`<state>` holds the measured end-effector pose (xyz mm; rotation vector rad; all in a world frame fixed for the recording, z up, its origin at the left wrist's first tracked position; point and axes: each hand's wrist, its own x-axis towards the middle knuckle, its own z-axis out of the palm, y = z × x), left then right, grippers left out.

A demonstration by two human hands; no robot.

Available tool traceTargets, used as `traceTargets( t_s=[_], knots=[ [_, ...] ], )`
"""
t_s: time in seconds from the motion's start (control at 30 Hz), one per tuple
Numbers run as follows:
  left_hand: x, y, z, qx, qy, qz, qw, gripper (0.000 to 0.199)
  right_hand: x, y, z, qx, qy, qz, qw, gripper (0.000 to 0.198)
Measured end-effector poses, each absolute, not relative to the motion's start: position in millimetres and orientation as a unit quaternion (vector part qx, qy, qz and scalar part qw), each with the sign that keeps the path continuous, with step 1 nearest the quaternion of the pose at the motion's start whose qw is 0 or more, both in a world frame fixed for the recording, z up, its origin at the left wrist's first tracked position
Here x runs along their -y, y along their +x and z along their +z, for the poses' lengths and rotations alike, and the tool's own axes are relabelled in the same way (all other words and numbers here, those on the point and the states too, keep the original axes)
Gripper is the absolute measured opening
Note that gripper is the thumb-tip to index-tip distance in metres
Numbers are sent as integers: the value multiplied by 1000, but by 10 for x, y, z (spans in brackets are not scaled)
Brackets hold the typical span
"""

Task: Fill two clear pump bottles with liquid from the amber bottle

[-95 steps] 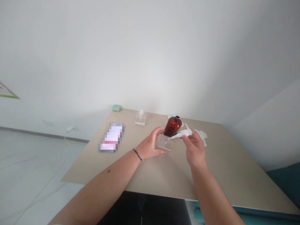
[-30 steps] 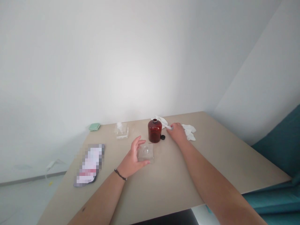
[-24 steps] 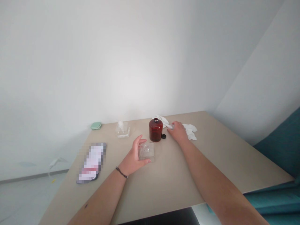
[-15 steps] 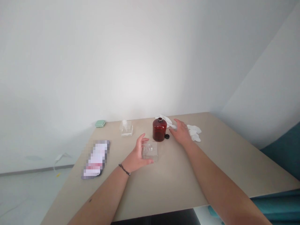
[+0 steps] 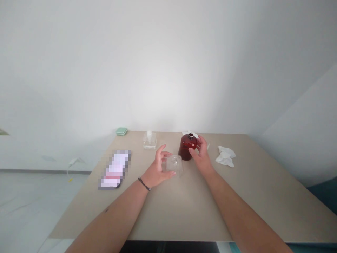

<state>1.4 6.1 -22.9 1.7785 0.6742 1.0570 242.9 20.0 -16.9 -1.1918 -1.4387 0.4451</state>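
Observation:
My left hand (image 5: 155, 172) is wrapped round the side of a small square clear bottle (image 5: 175, 166), thumb in front and fingers behind. The clear bottle stands on the table with its round open neck on top. Just behind and to the right, my right hand (image 5: 204, 159) grips a dark red, round-shouldered bottle (image 5: 185, 149), with the thumb on its near side. That bottle leans slightly and its narrow neck is uncapped. Whether its base touches the table, I cannot tell. The black cap is out of sight.
A phone (image 5: 116, 169) lies at the left on the table (image 5: 168, 214). Farther back are a green case (image 5: 121, 131) and a second clear bottle (image 5: 150, 141) with a white top. Crumpled tissue (image 5: 225, 156) lies to the right, and white paper (image 5: 194, 134) sits behind the red bottle.
My right hand has moved left from beside the tissue and closed on the red bottle, which now tilts. My left hand stays on the clear bottle. The view has shifted slightly.

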Motion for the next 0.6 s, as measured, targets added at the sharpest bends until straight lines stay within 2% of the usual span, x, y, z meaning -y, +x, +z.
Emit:
traceTargets(
  t_s=[0.1,0.23,0.33,0.5,0.6],
  knots=[
    [-82,7,-226,-289,703,468,451,103,-213,2334,-158,597,-524,228,563,88],
    [-109,11,-232,-315,675,504,438,98,-223,2303,-131,573,-559,224,556,92],
    [-123,14,-234,-328,655,521,437,95,-215,2324,-111,560,-558,211,575,89],
    [-122,0,-206,-339,634,522,459,92,-171,2356,-78,533,-462,230,670,78],
    [-115,-8,-185,-340,618,510,493,90,-107,2372,-68,541,-426,251,680,70]
  ],
)
